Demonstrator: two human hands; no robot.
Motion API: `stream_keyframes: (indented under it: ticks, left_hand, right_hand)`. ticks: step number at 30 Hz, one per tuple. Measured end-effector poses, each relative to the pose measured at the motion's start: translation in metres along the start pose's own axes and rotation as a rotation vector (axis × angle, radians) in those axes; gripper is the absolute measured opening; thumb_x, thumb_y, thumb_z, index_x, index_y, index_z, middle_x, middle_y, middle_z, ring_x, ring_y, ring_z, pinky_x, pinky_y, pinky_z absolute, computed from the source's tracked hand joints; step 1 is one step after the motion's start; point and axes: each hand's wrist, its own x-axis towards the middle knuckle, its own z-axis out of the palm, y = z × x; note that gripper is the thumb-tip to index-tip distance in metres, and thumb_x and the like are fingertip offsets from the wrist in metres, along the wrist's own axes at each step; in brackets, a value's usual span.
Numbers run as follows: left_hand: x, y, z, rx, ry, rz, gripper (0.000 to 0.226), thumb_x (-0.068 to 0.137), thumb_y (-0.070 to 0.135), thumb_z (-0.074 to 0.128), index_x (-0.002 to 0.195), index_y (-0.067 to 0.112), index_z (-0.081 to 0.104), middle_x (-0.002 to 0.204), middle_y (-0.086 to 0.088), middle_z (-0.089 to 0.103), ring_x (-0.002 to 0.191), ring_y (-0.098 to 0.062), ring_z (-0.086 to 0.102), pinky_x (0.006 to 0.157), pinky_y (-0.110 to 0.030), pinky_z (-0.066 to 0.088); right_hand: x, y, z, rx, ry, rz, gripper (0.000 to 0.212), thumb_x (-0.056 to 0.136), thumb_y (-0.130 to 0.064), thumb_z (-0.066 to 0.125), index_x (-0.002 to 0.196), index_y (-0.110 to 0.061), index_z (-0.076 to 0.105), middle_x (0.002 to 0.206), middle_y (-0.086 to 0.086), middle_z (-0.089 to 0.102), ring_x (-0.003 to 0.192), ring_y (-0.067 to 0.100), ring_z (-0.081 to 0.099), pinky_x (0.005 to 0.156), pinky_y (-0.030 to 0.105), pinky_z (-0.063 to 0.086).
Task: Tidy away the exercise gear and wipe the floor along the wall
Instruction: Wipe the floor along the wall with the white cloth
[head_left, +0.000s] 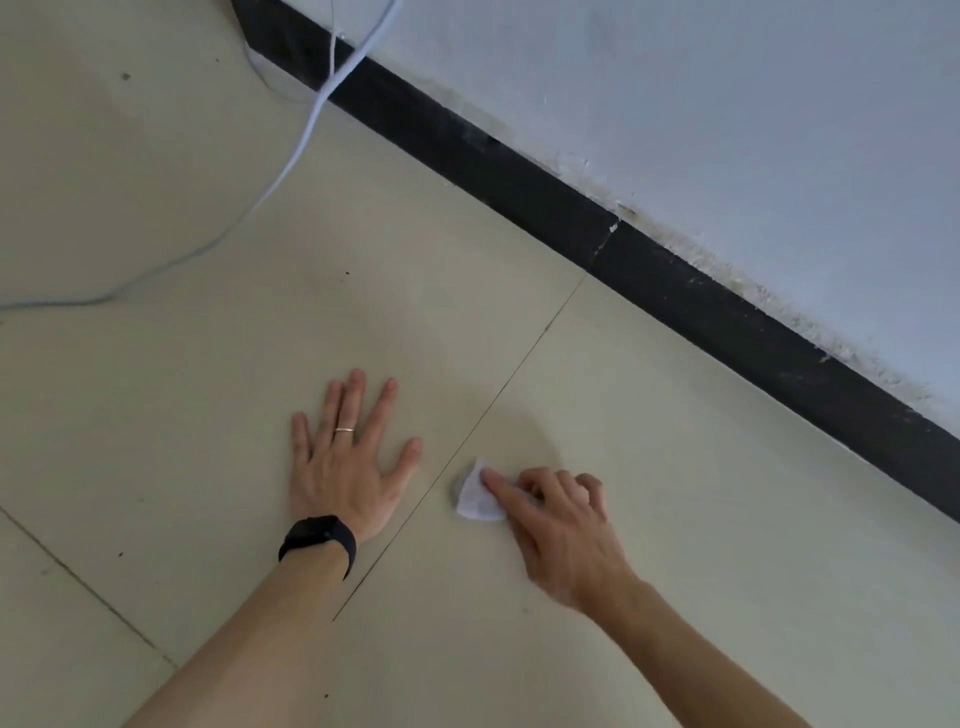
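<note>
**Tissue pinned to the tile, well short of the skirting**

The tissue (475, 496), a small folded white wad with a grey soiled edge, lies on the cream floor (649, 467) under the tip of the right hand (563, 530). That grip is bunched. The index finger lies straight along the top of the wad and presses it down, while the other 3 fingers curl over the end hidden beneath the hand. The thumb is out of sight, so I cannot tell whether it pinches from below.

The left hand (348, 467) lies just beside it, across a thin tile joint (519, 364). It is spread flat, palm on the floor, holding nothing, and seems to serve as a prop. It wears a ring (344, 429), with a black wristband (319, 540) on the wrist.

The wad sticks out from the fingers toward the left hand, away from the wall, with its long side roughly along the index finger. The right hand is the 1 nearer the wall, so the wiping looks like its job. The strip still to reach lies beyond its knuckles.

Farther out, the black skirting board (675, 280) runs diagonally under the white wall (727, 130), grimy along their seam. A pale cable (291, 161) trails across the floor at the far left. No exercise gear shows here.
</note>
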Motion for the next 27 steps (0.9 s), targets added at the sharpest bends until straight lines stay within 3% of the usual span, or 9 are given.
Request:
stream_keyframes:
  ticks: [5,7,11,14,16,19,20,24,27]
  left_hand:
    - [0.002,-0.002,0.004,0.017,0.004,0.005,0.073,0.091,0.073,0.013,0.153,0.045,-0.012,0.164,0.010,-0.018,0.152,-0.013,-0.012,0.122,-0.051,-0.003]
    - [0.003,-0.003,0.004,0.018,0.005,0.007,0.073,0.091,0.073,0.014,0.154,0.044,-0.012,0.164,0.009,-0.018,0.152,-0.014,-0.013,0.122,-0.051,-0.004]
    - [0.003,-0.003,0.004,0.001,0.009,0.004,0.075,0.090,0.072,0.017,0.155,0.043,-0.006,0.166,0.008,-0.012,0.153,-0.016,-0.006,0.122,-0.053,0.002]
    - [0.004,-0.003,0.005,-0.017,0.020,0.006,0.076,0.089,0.070,0.024,0.157,0.041,0.005,0.167,0.007,-0.004,0.153,-0.018,0.003,0.121,-0.054,0.008]
    - [0.005,-0.002,0.005,-0.017,0.026,0.010,0.077,0.089,0.069,0.027,0.157,0.040,0.006,0.167,0.007,-0.004,0.153,-0.018,0.004,0.121,-0.054,0.007]
    - [0.004,-0.003,0.005,-0.017,0.035,0.011,0.076,0.090,0.069,0.026,0.157,0.040,0.004,0.166,0.007,-0.008,0.153,-0.018,0.001,0.121,-0.053,0.002]
    - [0.004,-0.003,0.004,-0.017,0.029,0.008,0.076,0.090,0.069,0.024,0.157,0.041,0.002,0.166,0.007,-0.009,0.153,-0.018,-0.001,0.121,-0.052,0.001]
    - [0.004,-0.004,0.001,-0.016,-0.020,-0.007,0.069,0.093,0.067,0.016,0.156,0.043,-0.002,0.165,0.010,-0.015,0.153,-0.015,-0.006,0.122,-0.052,-0.002]
    - [0.005,-0.001,-0.002,-0.013,-0.038,-0.006,0.068,0.094,0.063,0.020,0.156,0.044,-0.001,0.165,0.009,-0.013,0.153,-0.016,-0.004,0.122,-0.052,-0.001]
  right_hand:
    - [0.099,0.093,-0.041,0.073,0.107,0.916,0.047,0.101,-0.032,0.037,0.148,-0.029,0.031,0.132,0.009,0.040,0.122,0.032,0.037,0.099,0.049,0.031]
    - [0.133,0.098,-0.056,0.060,0.018,1.011,0.048,0.102,-0.031,0.032,0.149,-0.020,0.026,0.142,0.015,0.034,0.131,0.035,0.029,0.104,0.052,0.028]
    - [0.153,0.044,-0.046,-0.011,-0.088,0.431,0.051,0.102,-0.029,0.038,0.151,-0.033,0.025,0.157,-0.003,0.025,0.143,0.026,0.023,0.111,0.051,0.026]
    - [0.155,0.022,-0.042,-0.068,-0.164,-0.026,0.056,0.098,-0.021,0.045,0.149,-0.040,0.032,0.153,-0.011,0.033,0.134,0.022,0.035,0.107,0.044,0.032]
    - [0.175,0.040,-0.047,-0.176,-0.171,0.036,0.066,0.094,-0.015,0.047,0.151,-0.040,0.028,0.154,-0.010,0.030,0.135,0.022,0.035,0.108,0.043,0.031]
    - [0.201,0.058,-0.055,-0.075,-0.159,0.525,0.070,0.092,-0.011,0.045,0.152,-0.038,0.022,0.158,-0.006,0.020,0.141,0.024,0.023,0.111,0.047,0.024]
    - [0.201,0.052,-0.051,-0.022,-0.133,0.575,0.067,0.094,-0.011,0.044,0.152,-0.038,0.022,0.159,-0.004,0.019,0.143,0.024,0.019,0.112,0.050,0.023]
    - [0.125,-0.010,-0.022,-0.016,-0.139,0.180,0.069,0.091,-0.009,0.050,0.149,-0.042,0.032,0.160,-0.005,0.026,0.147,0.024,0.021,0.113,0.057,0.024]
    - [0.018,-0.046,-0.012,-0.068,-0.303,-0.171,0.075,0.075,-0.015,0.055,0.143,-0.042,0.044,0.154,-0.006,0.036,0.134,0.022,0.037,0.099,0.058,0.043]
